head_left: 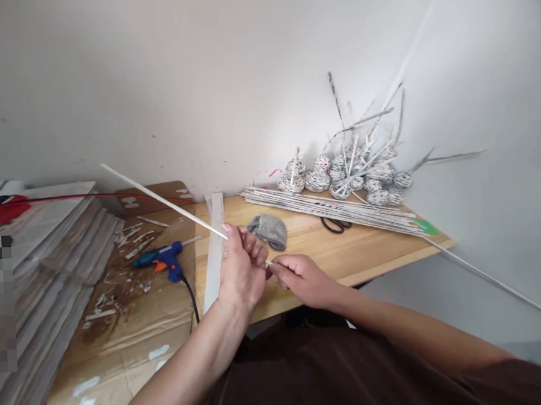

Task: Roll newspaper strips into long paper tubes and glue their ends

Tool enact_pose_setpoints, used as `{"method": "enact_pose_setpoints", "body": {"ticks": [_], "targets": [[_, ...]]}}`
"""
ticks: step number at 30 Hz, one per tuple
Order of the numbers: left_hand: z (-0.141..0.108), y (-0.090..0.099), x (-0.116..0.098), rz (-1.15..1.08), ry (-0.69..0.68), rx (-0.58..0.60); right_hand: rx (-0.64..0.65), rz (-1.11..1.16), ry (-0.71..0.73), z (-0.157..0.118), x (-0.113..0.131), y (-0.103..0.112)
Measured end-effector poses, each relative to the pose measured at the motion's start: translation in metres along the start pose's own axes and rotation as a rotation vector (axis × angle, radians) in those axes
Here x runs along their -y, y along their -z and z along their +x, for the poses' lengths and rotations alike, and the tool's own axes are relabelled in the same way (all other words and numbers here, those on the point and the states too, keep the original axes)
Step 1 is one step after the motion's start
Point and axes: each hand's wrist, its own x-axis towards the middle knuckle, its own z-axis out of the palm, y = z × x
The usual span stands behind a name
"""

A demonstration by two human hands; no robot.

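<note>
A thin white rolled-paper stick (161, 200) slants across the middle of the view, its far end up to the left over the cardboard. My left hand (243, 269) is closed round it, thumb on top, above the table's near edge. Just to the right, my right hand (305, 279) pinches the near end of the stick, where a short bit shows between the hands. A grey knitted piece (268, 230) lies on the wooden table (309, 256) behind my hands. Fingers hide the stick's very tip.
Several woven paper gourd shapes (317, 180) stand against the wall. Before them lie a bundle of paper sticks (334, 210) and black-handled scissors (335, 224). To the left are a blue glue gun (168, 261), a pale strip (214, 263), paper scraps and stacked newspapers (51, 268).
</note>
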Motion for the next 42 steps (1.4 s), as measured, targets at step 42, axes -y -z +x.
{"method": "enact_pose_setpoints", "body": {"ticks": [42], "targets": [[0.013,-0.013,0.007,0.014,0.103,0.091,0.345,0.274,-0.247,-0.002,0.0,0.036]]}}
